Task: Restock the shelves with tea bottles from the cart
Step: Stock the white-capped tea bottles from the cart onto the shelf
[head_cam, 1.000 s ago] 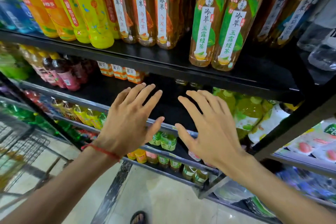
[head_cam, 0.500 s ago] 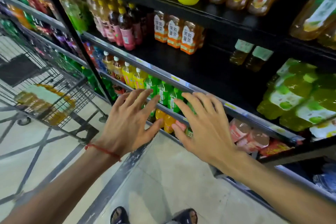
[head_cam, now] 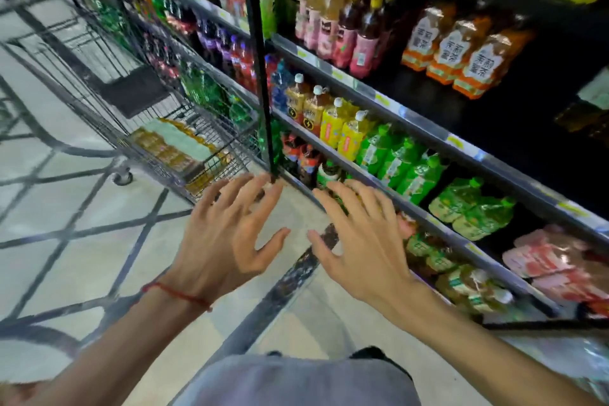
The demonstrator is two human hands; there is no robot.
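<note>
Beside stocked shelves (head_cam: 389, 99), wire cart (head_cam: 138, 82) holds packed tea bottles (head_cam: 174, 145); left hand (head_cam: 224, 241) and right hand (head_cam: 365, 247) empty, fingers spread.

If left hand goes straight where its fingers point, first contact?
Likely the near corner of the wire cart holding the tea bottles; the open fingers of the left hand aim there. The black shelf upright stands just beside that line, and depth is unclear, so it could come first.

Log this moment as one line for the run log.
left hand: open, empty | right hand: open, empty | tea bottles: in cart, ahead-left | step: no bottle picked yet
</note>
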